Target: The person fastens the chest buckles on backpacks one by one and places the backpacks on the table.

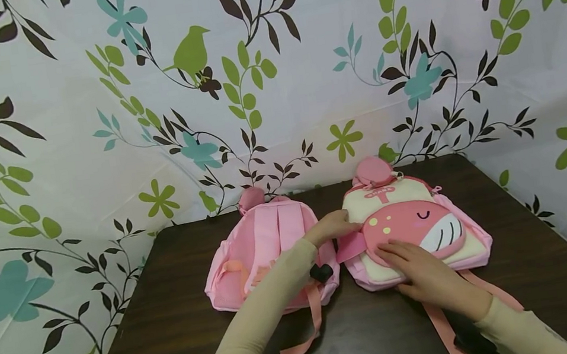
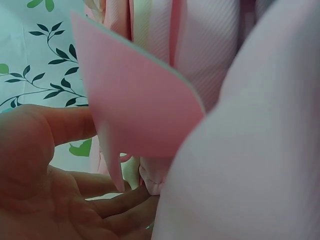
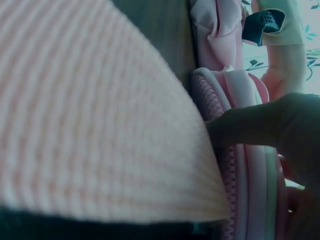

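Observation:
A cream and pink backpack (image 1: pixel 360 203) with a red whale (image 1: pixel 392 228) on its front lies face up on the dark table. My left hand (image 1: pixel 332 227) touches its left side, just above the whale's pink tail flap (image 2: pixel 135 95). In the left wrist view this hand's fingers are extended, and the flap hides the thumb tip. At the lower edge, my right hand (image 1: pixel 431 274) holds the backpack, fingers over the whale and thumb against the bottom side. Left of it, a second pink backpack (image 1: pixel 222 266) lies with its shoulder straps up, partly behind my left forearm.
Salmon-coloured straps (image 1: pixel 444 332) trail from the whale backpack toward the near edge of the table (image 1: pixel 175 335). Another loose strap (image 1: pixel 306 347) hangs from the second backpack. Behind the table is a white cloth (image 1: pixel 294 98) printed with leaves and birds.

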A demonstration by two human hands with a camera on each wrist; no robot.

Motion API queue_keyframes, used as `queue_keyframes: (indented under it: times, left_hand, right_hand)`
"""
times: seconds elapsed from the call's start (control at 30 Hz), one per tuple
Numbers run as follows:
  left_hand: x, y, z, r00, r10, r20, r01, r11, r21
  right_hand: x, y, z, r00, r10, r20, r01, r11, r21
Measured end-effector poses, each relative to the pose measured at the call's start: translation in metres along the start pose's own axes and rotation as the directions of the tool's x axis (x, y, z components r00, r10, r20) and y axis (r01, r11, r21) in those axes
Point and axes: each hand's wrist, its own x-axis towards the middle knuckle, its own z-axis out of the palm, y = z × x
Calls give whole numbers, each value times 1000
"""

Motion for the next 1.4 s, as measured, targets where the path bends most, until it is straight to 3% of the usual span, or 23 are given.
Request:
queue_keyframes:
  times: [0.2,0.37,0.57,0.8,0.93,1.07,1.4]
  left_hand:
    - [2,-1,-2,999,32,2,-32,999,-32]
    - [4,0,-6,998,61,5,-61,998,-34]
    - [-2,3,-15,994,106,23,-104,991,-84]
    - [-14,8,-31,982,180,49,-174,979,-102]
    - [-20,10,-35,981,179,69,-168,975,-145]
    - [-26,12,-37,989,130,64,-115,973,-198]
    - [-35,17,-45,997,75,-7,-73,945,-319]
  right_hand:
    - [-1,5,-2,998,-14,-69,16,999,32]
    - [1,4,-10,998,2,-67,3,998,69]
    - [-1,4,-22,996,60,-58,-52,989,137]
    - [-3,7,-37,986,103,-131,-72,972,224]
    - [-3,6,-45,976,130,-176,-85,967,241]
    - [-3,6,-52,964,155,-216,-90,955,282]
    - [0,5,-59,940,228,-253,-128,926,356]
